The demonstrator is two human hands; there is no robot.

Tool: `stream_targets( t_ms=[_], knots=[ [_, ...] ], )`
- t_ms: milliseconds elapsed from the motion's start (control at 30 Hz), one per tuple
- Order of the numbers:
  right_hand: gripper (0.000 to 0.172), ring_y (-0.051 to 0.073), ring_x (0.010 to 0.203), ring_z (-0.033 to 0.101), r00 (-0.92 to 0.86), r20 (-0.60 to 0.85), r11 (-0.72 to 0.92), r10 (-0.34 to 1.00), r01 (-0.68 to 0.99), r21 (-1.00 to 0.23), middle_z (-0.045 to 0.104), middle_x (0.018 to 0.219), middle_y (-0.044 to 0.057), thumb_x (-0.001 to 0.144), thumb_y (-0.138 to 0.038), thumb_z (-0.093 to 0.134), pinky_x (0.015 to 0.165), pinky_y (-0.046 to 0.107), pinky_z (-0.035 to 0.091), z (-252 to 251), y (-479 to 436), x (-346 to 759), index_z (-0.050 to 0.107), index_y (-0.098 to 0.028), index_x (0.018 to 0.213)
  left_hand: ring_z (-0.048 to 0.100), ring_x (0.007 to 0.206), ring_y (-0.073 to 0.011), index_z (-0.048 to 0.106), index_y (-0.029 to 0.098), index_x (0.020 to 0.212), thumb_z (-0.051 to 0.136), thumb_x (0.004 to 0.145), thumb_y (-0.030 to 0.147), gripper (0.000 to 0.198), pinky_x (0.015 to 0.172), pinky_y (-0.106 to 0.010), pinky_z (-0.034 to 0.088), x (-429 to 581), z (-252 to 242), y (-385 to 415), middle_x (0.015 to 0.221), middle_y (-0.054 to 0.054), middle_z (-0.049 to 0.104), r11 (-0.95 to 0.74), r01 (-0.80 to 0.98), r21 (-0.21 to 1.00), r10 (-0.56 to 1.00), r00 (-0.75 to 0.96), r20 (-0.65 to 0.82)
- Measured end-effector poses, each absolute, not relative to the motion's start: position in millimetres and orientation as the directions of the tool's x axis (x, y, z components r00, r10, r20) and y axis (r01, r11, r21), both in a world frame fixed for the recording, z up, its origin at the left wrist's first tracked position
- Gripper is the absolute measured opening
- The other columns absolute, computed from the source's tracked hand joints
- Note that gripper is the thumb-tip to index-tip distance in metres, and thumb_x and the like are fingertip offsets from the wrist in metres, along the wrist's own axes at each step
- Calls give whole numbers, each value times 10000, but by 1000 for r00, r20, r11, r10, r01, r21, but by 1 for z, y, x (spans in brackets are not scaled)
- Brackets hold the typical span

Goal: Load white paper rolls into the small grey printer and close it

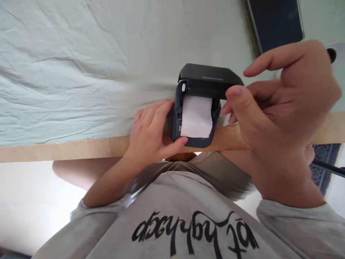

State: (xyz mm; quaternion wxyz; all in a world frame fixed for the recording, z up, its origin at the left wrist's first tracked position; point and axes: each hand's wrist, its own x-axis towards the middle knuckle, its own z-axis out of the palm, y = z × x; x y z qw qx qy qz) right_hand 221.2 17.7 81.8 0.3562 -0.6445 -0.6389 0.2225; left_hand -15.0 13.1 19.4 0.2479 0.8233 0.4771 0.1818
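Observation:
A small dark label printer (176, 118) stands at the near edge of a table, its lid (210, 77) raised. A white paper roll (196, 117) lies in the open bay. My left hand (152, 135) is wrapped round the printer's left side, with the thumb under its front corner. My right hand (280, 108) is at the lid's right corner. Its thumb lies on the lid's edge and the curled fingers sit just below it, while the index finger is stretched out above.
A creased pale green cloth (81, 72) covers the table, and a bare wooden edge strip (67, 149) runs along the front. A dark framed panel (275, 21) lies at the far right. My grey printed shirt (188, 216) fills the bottom of the view.

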Motion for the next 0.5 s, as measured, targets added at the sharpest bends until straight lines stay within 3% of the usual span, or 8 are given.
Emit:
stream_targets(
  t_ms=[133,233,367,500],
  knots=[
    [195,235,751,755,161,264,99,951,650,-754,640,807,-5,975,-352,705,553,422,503,82,24,221,612,-290,815,662,1348,-398,495,249,1533,507,978,744,744,1055,-541,519,-16,19,13,1477,-146,690,-445,686,575,866,493,81],
    [147,213,705,722,80,275,152,958,674,-723,719,887,-8,931,-335,719,548,406,528,77,28,226,608,-302,840,657,1351,-401,505,243,1531,514,977,739,743,1072,-548,513,-16,19,13,1484,-149,685,-430,686,587,869,491,62],
    [60,194,547,633,-214,171,273,962,800,-535,703,711,-44,892,-344,709,542,395,478,73,37,231,657,-316,883,658,1353,-403,498,259,1531,535,970,742,741,1076,-548,509,-17,19,13,1490,-140,680,-435,672,599,866,494,75],
    [70,216,517,574,-308,18,294,951,888,-353,595,569,-12,890,-389,676,530,382,471,74,47,227,691,-321,890,649,1366,-395,464,291,1557,555,966,748,752,1090,-538,500,-17,19,12,1502,-130,672,-433,676,596,865,498,63]
  ],
)
